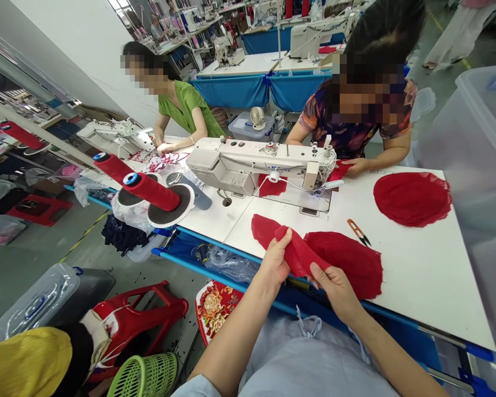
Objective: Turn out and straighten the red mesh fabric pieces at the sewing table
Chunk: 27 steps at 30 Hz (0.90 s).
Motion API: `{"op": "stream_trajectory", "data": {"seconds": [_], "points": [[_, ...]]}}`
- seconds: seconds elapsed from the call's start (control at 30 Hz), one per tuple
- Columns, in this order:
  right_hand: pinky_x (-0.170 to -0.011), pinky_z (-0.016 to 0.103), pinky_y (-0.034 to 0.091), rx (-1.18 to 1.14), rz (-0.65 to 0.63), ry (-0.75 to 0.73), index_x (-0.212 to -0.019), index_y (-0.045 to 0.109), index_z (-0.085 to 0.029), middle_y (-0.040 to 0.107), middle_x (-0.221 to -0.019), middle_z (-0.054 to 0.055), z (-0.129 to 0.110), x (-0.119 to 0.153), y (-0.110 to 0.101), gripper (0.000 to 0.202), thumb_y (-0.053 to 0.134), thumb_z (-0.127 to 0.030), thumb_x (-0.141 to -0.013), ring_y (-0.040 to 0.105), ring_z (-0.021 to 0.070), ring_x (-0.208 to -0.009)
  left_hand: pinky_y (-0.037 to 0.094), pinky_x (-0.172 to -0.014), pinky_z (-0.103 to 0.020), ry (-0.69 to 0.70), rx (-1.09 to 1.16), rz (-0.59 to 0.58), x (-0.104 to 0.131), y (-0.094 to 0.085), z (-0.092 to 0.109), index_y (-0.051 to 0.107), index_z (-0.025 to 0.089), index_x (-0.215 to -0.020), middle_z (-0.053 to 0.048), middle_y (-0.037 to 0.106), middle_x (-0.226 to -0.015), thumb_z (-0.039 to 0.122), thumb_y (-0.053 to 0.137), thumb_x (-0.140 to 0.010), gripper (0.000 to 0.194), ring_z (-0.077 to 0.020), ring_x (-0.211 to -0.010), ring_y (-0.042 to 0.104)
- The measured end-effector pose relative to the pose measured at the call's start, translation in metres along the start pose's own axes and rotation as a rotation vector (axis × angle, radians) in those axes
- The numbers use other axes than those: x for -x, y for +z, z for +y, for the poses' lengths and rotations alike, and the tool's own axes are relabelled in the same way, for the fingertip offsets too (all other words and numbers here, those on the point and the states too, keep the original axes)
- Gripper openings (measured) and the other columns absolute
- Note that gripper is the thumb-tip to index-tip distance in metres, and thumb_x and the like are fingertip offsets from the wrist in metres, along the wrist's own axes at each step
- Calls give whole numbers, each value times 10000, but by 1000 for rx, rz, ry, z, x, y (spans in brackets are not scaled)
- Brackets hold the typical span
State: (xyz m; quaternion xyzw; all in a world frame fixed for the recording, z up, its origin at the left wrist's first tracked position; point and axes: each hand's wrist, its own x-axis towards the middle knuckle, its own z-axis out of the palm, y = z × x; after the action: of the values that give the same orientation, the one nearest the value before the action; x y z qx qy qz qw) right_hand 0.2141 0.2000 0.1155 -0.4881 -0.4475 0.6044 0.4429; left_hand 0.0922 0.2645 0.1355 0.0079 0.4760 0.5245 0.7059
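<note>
Left hand (278,258) and right hand (334,286) pinch red cloth (300,255) | its underside hidden

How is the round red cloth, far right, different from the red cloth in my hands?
The round red cloth lies flat on the white table; the held red cloth is lifted between left hand and right hand. The round cloth looks spread out, the held cloth bent. Both are red.

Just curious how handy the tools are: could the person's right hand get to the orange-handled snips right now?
Probably yes: the snips lie uncovered on the tabletop, and only flat red fabric lies between. The right hand may first have to release the cloth it holds.
</note>
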Motion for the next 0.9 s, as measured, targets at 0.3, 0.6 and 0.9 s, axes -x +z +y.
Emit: {"op": "stream_trajectory", "data": {"seconds": [0.3,0.6,0.9], "points": [[-490,246,327,-258,81,37,-641,563,-192,470,-605,-14,-10,-10,-5,380,611,-539,-787,373,120,-555,532,-641,-270,94,1,24,13,-4,4,552,163,-736,3,642,-649,272,791,-645,278,-127,-559,608],[-522,230,348,-269,130,-10,-722,568,-200,475,-628,-29,-2,-6,-7,251,635,-424,-813,387,111,-575,514,-744,-299,47,-179,-114,21,-13,5,570,150,-847,-57,664,-804,386,749,-684,338,-173,-737,639],[-563,250,418,-75,201,-148,-686,559,-204,512,-634,-8,-39,0,6,255,596,-406,-837,459,137,-599,331,-1034,-429,998,-966,-45,48,-25,-33,523,181,-1106,-146,491,-1202,176,745,-610,543,-279,-1201,436]]}}
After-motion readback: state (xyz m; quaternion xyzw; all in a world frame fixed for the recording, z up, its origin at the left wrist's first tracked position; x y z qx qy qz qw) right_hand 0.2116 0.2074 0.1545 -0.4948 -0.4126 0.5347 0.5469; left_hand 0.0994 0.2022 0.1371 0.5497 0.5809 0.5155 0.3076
